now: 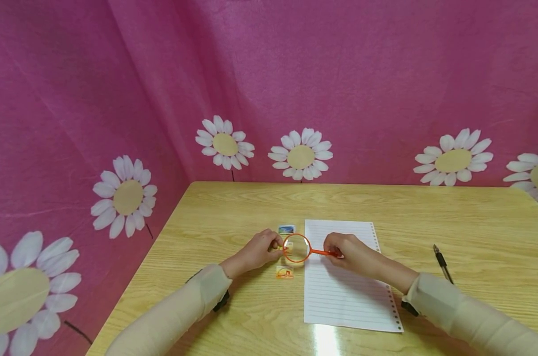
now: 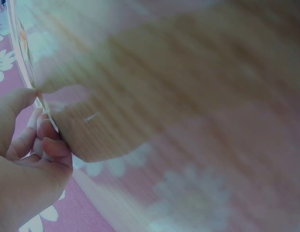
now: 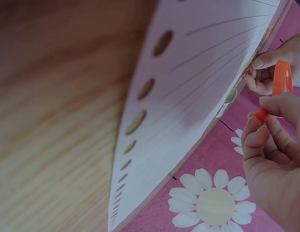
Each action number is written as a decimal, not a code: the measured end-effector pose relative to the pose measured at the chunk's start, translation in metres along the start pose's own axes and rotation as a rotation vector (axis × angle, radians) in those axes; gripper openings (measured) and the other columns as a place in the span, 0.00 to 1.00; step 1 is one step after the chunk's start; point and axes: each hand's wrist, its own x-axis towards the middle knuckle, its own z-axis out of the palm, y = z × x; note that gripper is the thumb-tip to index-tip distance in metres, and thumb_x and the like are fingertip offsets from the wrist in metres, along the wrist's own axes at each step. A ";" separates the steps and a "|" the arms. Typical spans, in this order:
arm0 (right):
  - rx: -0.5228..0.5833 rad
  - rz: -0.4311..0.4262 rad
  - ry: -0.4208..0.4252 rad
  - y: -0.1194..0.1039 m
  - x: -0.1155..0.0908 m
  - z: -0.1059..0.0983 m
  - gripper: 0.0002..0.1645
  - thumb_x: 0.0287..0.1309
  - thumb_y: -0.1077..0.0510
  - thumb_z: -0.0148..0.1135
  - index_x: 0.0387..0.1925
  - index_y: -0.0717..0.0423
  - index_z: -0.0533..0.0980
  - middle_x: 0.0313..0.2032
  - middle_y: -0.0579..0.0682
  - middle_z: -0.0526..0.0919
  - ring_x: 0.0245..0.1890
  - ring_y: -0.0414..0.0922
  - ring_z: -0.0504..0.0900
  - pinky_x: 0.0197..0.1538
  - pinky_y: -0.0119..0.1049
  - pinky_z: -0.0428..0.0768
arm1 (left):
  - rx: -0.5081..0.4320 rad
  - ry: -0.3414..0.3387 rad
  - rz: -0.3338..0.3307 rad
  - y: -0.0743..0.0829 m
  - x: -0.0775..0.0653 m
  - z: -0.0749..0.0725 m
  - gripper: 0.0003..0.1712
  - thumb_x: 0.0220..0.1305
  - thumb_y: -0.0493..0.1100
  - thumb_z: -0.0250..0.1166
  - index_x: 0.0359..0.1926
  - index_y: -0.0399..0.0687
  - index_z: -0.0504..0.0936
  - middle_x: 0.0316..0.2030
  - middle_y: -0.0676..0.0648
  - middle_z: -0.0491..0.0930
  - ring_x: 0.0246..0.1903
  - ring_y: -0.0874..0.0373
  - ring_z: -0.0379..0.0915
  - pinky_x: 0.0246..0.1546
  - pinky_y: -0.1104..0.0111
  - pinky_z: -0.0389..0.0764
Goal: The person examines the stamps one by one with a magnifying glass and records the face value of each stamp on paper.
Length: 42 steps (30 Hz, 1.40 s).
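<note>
Head: magnifier handle between right fingers

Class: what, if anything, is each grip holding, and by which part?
Right grip: the magnifier, by its handle. Left grip: at the left edge of the middle card; whether it is held cannot be told.

Curtained desk corner, room type unclear: pink daisy-print fabric across top and left; wood-grain table, lined paper, pen lower.
</note>
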 end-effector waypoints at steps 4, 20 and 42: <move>0.002 0.004 -0.001 0.000 0.000 0.000 0.15 0.43 0.76 0.64 0.26 0.55 0.73 0.21 0.43 0.73 0.24 0.30 0.67 0.26 0.23 0.68 | -0.001 0.000 0.002 0.000 0.000 0.000 0.07 0.63 0.38 0.66 0.38 0.41 0.76 0.33 0.45 0.72 0.35 0.58 0.64 0.38 0.72 0.65; -0.005 0.027 -0.021 -0.003 0.001 -0.004 0.14 0.46 0.75 0.64 0.26 0.55 0.72 0.22 0.44 0.73 0.24 0.32 0.67 0.27 0.23 0.68 | -0.016 -0.003 -0.002 0.001 0.001 0.000 0.07 0.64 0.38 0.66 0.38 0.41 0.76 0.34 0.45 0.72 0.35 0.59 0.64 0.38 0.71 0.66; -0.042 0.023 0.001 -0.002 -0.012 -0.018 0.15 0.45 0.75 0.66 0.26 0.55 0.72 0.22 0.44 0.73 0.25 0.32 0.67 0.28 0.24 0.69 | 0.008 -0.005 -0.010 0.003 0.000 0.000 0.07 0.64 0.38 0.65 0.40 0.40 0.77 0.34 0.46 0.72 0.35 0.60 0.63 0.38 0.72 0.66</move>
